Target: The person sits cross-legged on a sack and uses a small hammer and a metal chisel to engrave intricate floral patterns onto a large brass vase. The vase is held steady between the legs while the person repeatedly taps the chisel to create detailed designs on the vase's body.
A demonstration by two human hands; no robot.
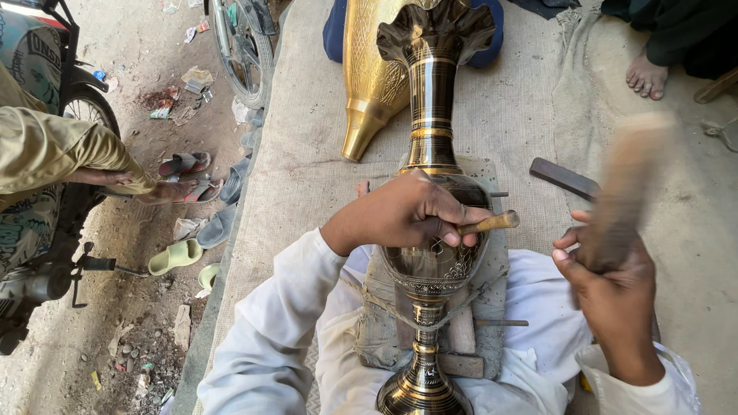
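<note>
I see dark engraved brass vase (432,115), fluted mouth; left hand (400,214) fingers clenched round chisel (492,224); right hand (611,288) gripping blurred mallet (626,184).

I'm looking at an open-air metal craft workshop at ground level, beside a dirt lane. A coarse woven mat (307,184) covers the middle of the frame, with an engraved dark brass vase (432,192) and a golden vessel (373,69) lying on it. At upper left stand a motorcycle wheel (242,46), sandals (184,164) and litter.
</note>
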